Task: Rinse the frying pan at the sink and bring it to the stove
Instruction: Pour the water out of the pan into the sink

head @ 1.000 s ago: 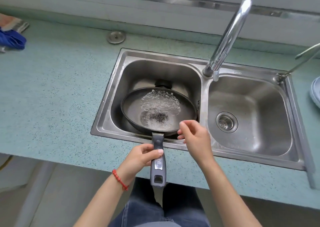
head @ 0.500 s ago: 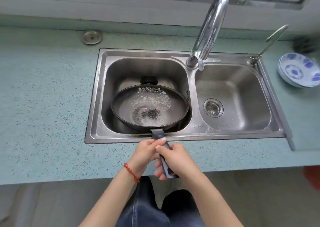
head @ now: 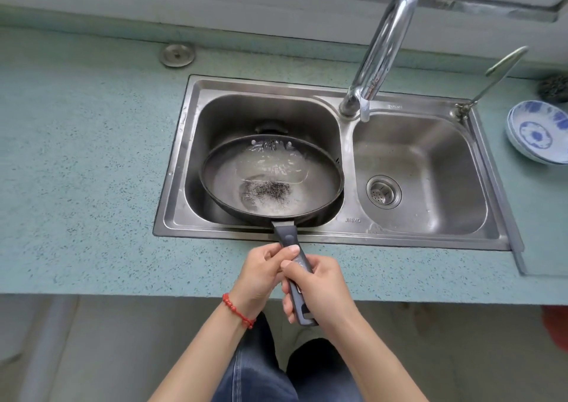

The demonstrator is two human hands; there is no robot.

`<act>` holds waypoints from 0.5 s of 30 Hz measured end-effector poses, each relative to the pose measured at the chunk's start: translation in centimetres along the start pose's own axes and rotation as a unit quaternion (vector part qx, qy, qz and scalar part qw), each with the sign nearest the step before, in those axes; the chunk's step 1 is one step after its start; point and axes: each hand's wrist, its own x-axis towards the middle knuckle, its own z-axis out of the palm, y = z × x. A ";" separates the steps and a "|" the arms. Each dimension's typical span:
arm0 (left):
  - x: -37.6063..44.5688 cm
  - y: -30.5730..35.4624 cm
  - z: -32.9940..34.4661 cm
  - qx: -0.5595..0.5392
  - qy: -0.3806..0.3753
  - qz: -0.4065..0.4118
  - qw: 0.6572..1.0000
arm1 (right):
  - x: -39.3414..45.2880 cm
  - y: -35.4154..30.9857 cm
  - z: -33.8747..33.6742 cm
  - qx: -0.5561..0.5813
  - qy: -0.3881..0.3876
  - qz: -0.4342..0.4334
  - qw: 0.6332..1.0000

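Observation:
A dark frying pan [head: 221, 183] sits in the left basin of a steel double sink [head: 408, 232]. It holds a little water and a patch of black specks. Its grey handle [head: 287, 237] sticks out over the sink's front rim toward me. My left hand [head: 261, 274], with a red bead bracelet at the wrist, grips the handle from the left. My right hand [head: 319, 288] wraps the handle's lower end from the right. The chrome faucet [head: 384, 45] arches over the divider between the basins; no water runs from it.
Teal speckled counter [head: 86, 162] surrounds the sink. Blue-and-white bowls [head: 538, 131] are stacked at the right edge beside a dark scrubber [head: 553, 88]. A thin metal lever [head: 495, 73] rises at the sink's back right corner. A round metal cap [head: 176, 54] lies behind the left basin.
My right hand came off the pan's rim and closed on the handle below my left hand. The view shifted right, so the bowls are in sight.

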 end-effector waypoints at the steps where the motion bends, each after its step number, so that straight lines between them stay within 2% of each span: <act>1: -0.3 -0.2 0.2 0.006 0.004 0.010 1.000 | -0.4 0.2 -0.2 -0.001 -0.005 -0.008 1.000; 12: -3.6 -1.7 3.0 0.065 0.052 0.120 0.989 | -4.5 2.7 -2.8 0.041 -0.049 -0.090 0.994; 15: -3.6 -1.6 3.0 0.066 0.046 0.119 0.990 | -4.9 2.8 -3.1 0.064 -0.068 -0.117 0.989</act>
